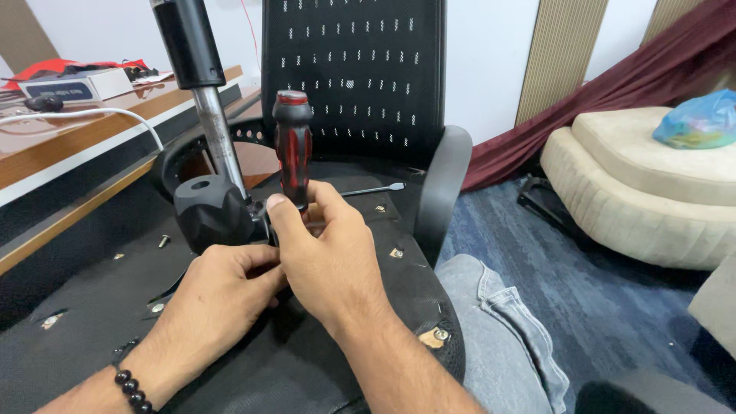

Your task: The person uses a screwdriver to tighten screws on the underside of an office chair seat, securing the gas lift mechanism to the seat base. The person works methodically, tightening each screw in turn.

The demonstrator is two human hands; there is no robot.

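An office chair lies overturned, the black underside of its seat (92, 307) facing up, with the mesh backrest (353, 69) standing behind. My right hand (326, 257) grips a screwdriver with a red and black handle (293, 149), held upright over the seat mechanism. My left hand (215, 295), with a dark bead bracelet on the wrist, presses on the mechanism just beside it, under the black knob (211, 211) at the base of the gas-lift column (215, 130).
A second screwdriver (373, 189) lies on the seat behind my hands. A loose screw (163, 241) rests on the seat at the left. A wooden desk (69, 146) stands at the left, a cream cushion seat (644, 184) with a blue bag (701, 119) at the right.
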